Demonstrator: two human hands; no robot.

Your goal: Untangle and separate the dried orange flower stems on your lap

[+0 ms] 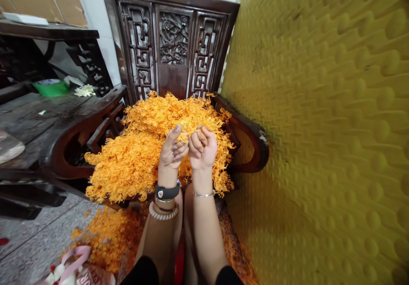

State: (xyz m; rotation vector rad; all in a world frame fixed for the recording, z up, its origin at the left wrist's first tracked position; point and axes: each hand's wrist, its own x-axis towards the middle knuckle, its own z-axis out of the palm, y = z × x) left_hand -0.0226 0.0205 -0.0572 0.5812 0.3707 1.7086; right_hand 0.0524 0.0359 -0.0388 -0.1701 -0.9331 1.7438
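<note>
A large heap of thin orange strands [140, 148] covers the seat of a dark carved wooden armchair [174, 42]. My left hand [171, 149] and my right hand [202, 148] are raised close together over the heap, knuckles nearly touching. Both are closed in a pinch on a small tuft of orange strands [184, 135] held between them. A black watch and bead bracelets sit on my left wrist, a thin bangle on my right.
A tall yellow dimpled panel [322, 127] fills the right side. More orange strands [108, 238] lie on the grey floor below the chair. A dark wooden table [35, 114] with a green dish stands left. A pink-handled bag [75, 270] lies at bottom left.
</note>
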